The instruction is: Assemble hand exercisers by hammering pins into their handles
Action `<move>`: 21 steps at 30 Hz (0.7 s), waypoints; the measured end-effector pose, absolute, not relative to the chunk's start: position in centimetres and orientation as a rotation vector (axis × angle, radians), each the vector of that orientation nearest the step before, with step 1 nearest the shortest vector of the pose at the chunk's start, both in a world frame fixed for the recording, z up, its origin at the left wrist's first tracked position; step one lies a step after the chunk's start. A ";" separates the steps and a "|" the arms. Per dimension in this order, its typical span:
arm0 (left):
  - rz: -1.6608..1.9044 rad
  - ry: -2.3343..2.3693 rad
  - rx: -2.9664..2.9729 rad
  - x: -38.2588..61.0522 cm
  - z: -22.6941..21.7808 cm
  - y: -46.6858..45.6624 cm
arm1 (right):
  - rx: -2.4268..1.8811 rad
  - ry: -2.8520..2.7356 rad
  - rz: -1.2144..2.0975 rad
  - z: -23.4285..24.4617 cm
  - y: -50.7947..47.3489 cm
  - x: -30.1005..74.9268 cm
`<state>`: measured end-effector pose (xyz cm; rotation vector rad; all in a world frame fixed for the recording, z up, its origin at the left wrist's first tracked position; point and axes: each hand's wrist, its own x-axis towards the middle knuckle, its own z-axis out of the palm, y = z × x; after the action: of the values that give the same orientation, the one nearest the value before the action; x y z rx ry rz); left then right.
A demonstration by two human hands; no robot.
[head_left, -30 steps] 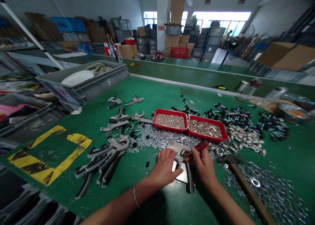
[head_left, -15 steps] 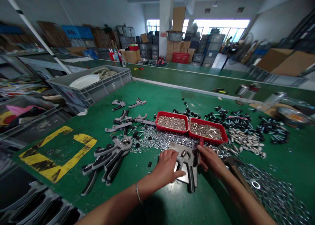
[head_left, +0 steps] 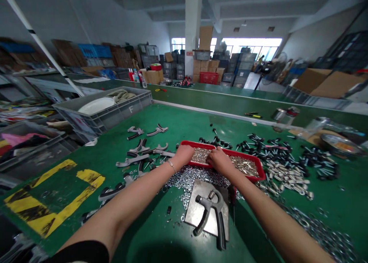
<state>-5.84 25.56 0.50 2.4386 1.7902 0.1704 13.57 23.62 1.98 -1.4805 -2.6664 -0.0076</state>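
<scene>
My left hand (head_left: 184,155) reaches into the left red tray (head_left: 198,144), its fingers bent down at small metal pieces (head_left: 202,155). My right hand (head_left: 220,160) dips into the same tray from its right end, fingers curled together. Whatever either hand pinches is too small to make out. Nearer to me, a grey hand gripper (head_left: 212,205) with black handle pads and a coil spring lies on a metal plate (head_left: 192,211). Along the plate's right edge is a red-handled tool (head_left: 232,194) with a thin shaft, probably a screwdriver.
A second red tray (head_left: 260,167) of metal pins adjoins the first. Loose washers and nuts (head_left: 186,180) spread below both. Black-headed bolts (head_left: 258,146) and silver sleeves (head_left: 287,176) lie right. More hand grippers (head_left: 135,159) lie left, before a grey crate (head_left: 120,111).
Both hands have left the plate and moved forward into the left red tray. My right hand has let go of the red-handled tool. The hand gripper stays on the plate.
</scene>
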 end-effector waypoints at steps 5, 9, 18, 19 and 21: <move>0.267 1.821 2.497 -6.4 -0.4 24.8 | -1.521 -2.685 -0.008 0.5 25.5 13.0; 0.387 1.838 2.494 -6.2 0.5 23.7 | -1.565 -2.612 0.000 0.2 25.1 13.1; 0.381 1.176 2.428 -1.7 -0.8 14.4 | -1.545 -2.291 0.291 0.5 24.7 13.7; 0.371 1.170 2.439 -1.2 -1.1 14.1 | -1.529 -2.253 0.337 0.6 23.8 14.2; 0.381 1.189 2.464 -0.7 -1.6 14.1 | -1.499 -2.193 0.419 0.6 20.9 15.7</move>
<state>-0.66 14.15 -1.59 2.4645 1.1889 0.3808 15.68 20.94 0.63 -1.4994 -2.1934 0.4193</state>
